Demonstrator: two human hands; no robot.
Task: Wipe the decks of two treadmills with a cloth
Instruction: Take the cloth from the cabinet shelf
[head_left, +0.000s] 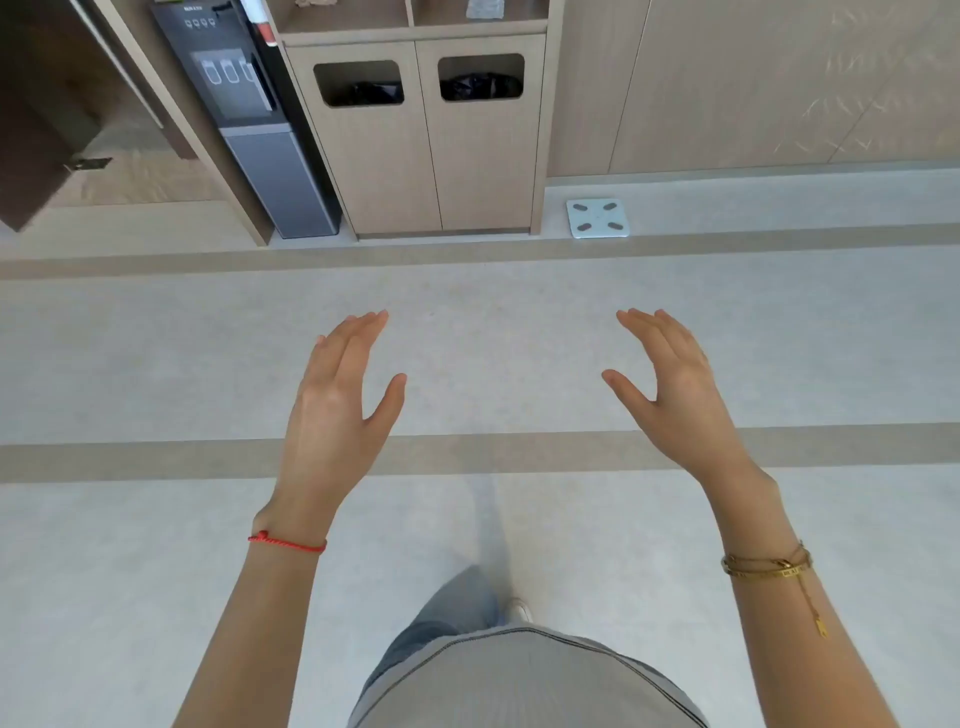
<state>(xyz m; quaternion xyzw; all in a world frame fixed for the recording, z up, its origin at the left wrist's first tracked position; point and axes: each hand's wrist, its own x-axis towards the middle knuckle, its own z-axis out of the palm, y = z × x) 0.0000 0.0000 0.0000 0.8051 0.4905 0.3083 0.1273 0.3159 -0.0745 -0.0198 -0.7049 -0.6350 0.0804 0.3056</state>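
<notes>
My left hand (340, 410) and my right hand (675, 400) are raised in front of me over a pale floor, palms facing each other, fingers straight and thumbs spread. Neither holds anything. A red string circles my left wrist and gold bracelets circle my right wrist. No treadmill shows in the head view. A grey folded thing (485, 9), perhaps a cloth, lies on a shelf at the top edge, far from both hands.
A beige cabinet (431, 156) with two bin openings stands ahead against the wall. A dark water dispenser (249, 114) is to its left, and a dark open door (36, 130) at far left. A pale blue scale (598, 218) lies on the floor.
</notes>
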